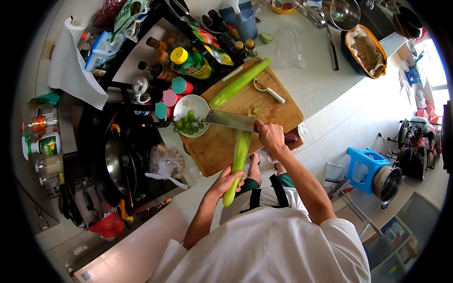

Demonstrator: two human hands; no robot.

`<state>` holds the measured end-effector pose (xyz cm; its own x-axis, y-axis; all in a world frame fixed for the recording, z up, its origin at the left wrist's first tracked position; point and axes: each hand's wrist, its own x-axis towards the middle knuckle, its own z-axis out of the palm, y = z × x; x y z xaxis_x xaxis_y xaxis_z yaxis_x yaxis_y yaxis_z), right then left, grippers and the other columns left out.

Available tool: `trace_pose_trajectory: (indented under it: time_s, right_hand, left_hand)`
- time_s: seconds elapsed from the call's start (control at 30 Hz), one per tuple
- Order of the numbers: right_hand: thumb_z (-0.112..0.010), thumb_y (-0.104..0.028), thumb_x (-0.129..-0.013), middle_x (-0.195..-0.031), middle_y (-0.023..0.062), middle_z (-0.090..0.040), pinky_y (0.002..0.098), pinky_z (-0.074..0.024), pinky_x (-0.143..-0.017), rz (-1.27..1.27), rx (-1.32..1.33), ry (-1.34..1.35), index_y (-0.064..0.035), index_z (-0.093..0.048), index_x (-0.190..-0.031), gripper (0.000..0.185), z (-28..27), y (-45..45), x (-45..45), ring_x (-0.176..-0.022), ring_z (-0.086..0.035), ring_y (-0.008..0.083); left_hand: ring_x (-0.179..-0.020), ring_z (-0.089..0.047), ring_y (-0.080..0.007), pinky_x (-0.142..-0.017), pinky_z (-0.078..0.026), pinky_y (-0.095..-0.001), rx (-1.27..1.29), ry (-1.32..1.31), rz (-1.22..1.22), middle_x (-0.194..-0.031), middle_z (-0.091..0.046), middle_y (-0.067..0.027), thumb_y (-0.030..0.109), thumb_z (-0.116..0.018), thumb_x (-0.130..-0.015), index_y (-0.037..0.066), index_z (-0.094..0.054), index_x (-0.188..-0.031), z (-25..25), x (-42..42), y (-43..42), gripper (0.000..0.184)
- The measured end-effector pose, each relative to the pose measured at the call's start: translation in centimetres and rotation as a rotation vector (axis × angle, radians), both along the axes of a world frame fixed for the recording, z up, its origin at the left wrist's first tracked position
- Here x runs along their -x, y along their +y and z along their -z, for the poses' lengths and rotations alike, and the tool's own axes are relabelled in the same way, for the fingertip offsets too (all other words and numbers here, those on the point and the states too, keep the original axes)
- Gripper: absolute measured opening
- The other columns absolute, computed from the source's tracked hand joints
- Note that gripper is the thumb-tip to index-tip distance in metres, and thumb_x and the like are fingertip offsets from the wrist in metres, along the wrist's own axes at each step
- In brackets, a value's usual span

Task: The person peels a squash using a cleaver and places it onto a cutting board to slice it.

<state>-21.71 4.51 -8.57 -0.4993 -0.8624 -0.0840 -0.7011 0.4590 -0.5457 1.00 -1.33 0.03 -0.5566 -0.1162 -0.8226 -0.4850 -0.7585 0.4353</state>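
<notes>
My right hand is closed round the handle of a kitchen knife. Its broad blade points left and lies across the upper end of a long, light-green peeled cucumber; whether it is cutting in, I cannot tell. Wrapped round the lower part of this cucumber is my left hand, and the lower tip sticks out past the board's near edge. A second peeled cucumber lies at the far side of the wooden cutting board. Beside it rests a white-handled peeler.
A white bowl of green grapes stands at the board's left, close to the knife tip. Behind are lidded jars and a rack with bottles. A bagged item sits at left, near a wok. A blue stool stands right.
</notes>
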Motion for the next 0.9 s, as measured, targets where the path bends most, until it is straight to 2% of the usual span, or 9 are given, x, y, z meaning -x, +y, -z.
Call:
trace_pose_trajectory:
  time_s: [0.13,0.27,0.4,0.5,0.7,0.8,0.9]
  right_hand:
    - [-0.052,-0.014,-0.083,-0.064,0.0189,-0.062,0.048,-0.0472,-0.052,-0.004,0.024,0.004,-0.0102,-0.055,-0.096,0.014,0.1,0.2,-0.3,-0.06,-0.063,0.0384]
    - [-0.052,-0.014,-0.083,-0.064,0.0178,-0.062,0.0472,-0.0472,-0.051,-0.019,0.058,-0.005,-0.0107,-0.055,-0.1,0.018,-3.2,1.5,-2.1,-0.06,-0.063,0.0375]
    - [-0.052,-0.013,-0.083,-0.064,0.0166,-0.062,0.0468,-0.0473,-0.052,-0.021,0.116,0.007,-0.0118,-0.055,-0.104,0.022,-1.9,1.2,-2.9,-0.06,-0.063,0.0367]
    - [-0.057,-0.008,-0.078,-0.072,0.0124,-0.067,0.0457,-0.0489,-0.055,-0.062,-0.031,-0.019,-0.0159,-0.059,-0.118,0.04,-1.4,0.8,-2.3,-0.063,-0.065,0.0347]
    - [-0.055,-0.008,-0.079,-0.069,0.014,-0.066,0.0465,-0.0479,-0.054,-0.06,0.021,-0.02,-0.0139,-0.058,-0.11,0.032,-0.9,0.7,-1.8,-0.063,-0.064,0.0357]
    - [-0.049,-0.017,-0.087,-0.063,0.0181,-0.062,0.0469,-0.0473,-0.053,-0.03,-0.017,0.035,-0.0103,-0.055,-0.099,0.015,0.1,0.1,-1.1,-0.06,-0.063,0.0372]
    - [-0.049,-0.019,-0.088,-0.062,0.0182,-0.061,0.0466,-0.0476,-0.053,-0.014,-0.023,0.051,-0.0104,-0.055,-0.098,0.014,0.7,-0.1,-0.4,-0.06,-0.063,0.037]
  left_hand:
    - [-0.065,-0.049,-0.0125,-0.049,-0.039,-0.0241,-0.058,0.046,-0.043,-0.096,-0.052,-0.0049,0.02,-0.057,-0.095,0.007,-0.047,-0.112,0.3,-0.6,-0.2,0.024]
    - [-0.063,-0.045,-0.0104,-0.048,-0.037,-0.0219,-0.174,0.125,-0.125,-0.096,-0.051,-0.0046,0.025,-0.054,-0.095,0.005,-0.045,-0.123,0.3,-0.6,-0.3,0.036]
    - [-0.063,-0.044,-0.0094,-0.047,-0.036,-0.0208,-0.186,0.139,-0.122,-0.096,-0.049,-0.0045,0.025,-0.053,-0.095,0.005,-0.041,-0.13,0.6,-0.7,-0.2,0.042]
    - [-0.063,-0.044,-0.0096,-0.048,-0.037,-0.021,-0.176,0.148,-0.118,-0.095,-0.049,-0.0048,0.024,-0.052,-0.096,0.005,-0.041,-0.131,0.5,-0.7,-0.3,0.041]
    - [-0.063,-0.044,-0.0097,-0.048,-0.038,-0.0212,-0.152,0.151,-0.101,-0.095,-0.048,-0.0052,0.021,-0.05,-0.097,0.004,-0.041,-0.131,0.2,-0.4,-0.1,0.039]
    - [-0.063,-0.044,-0.0096,-0.048,-0.038,-0.0211,-0.147,0.159,-0.088,-0.095,-0.048,-0.0053,0.02,-0.05,-0.097,0.004,-0.041,-0.131,0.1,-0.3,-0.1,0.039]
    - [-0.063,-0.044,-0.0095,-0.048,-0.038,-0.021,-0.172,0.176,-0.102,-0.096,-0.048,-0.0051,0.02,-0.05,-0.097,0.004,-0.041,-0.131,0.7,-0.8,-0.3,0.039]
